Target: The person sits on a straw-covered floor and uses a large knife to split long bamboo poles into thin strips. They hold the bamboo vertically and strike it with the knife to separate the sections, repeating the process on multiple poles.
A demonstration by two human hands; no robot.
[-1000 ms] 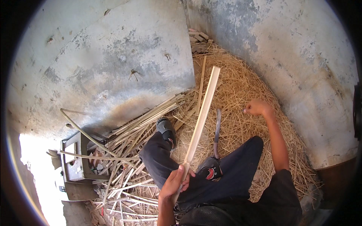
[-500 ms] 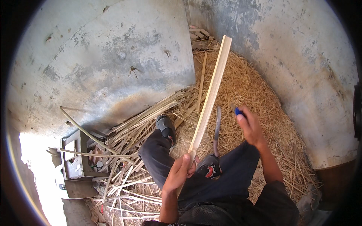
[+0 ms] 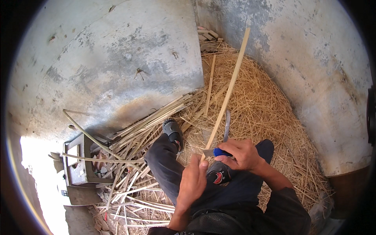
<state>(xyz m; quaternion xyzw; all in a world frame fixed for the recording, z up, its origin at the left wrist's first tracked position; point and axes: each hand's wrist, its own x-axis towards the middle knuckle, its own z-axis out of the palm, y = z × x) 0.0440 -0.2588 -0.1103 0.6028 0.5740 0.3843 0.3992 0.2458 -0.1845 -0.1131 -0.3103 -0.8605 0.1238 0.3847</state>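
A long, pale bamboo strip (image 3: 228, 94) slants up and away from me, its narrow edge turned toward view. My left hand (image 3: 193, 176) is closed around its near end. In my right hand (image 3: 241, 154) is a knife (image 3: 222, 152) with a blue handle. Its short blade lies across the strip just above my left fingers, apparently touching it. Beyond my right hand, a long curved blade (image 3: 227, 123) stands between my feet and the shavings, its lower part hidden by the hand.
Fine shavings (image 3: 266, 102) cover the floor ahead and to the right. Split strips (image 3: 145, 121) lie heaped at the left, beside a box-like metal frame (image 3: 80, 160) holding scraps. Worn sheet-like walls (image 3: 117, 58) enclose the far side. My shoes (image 3: 172, 131) rest among the debris.
My right hand has come down and left, bringing the knife onto the strip. The strip has turned from its broad face to its narrow edge, its far end tilting right.
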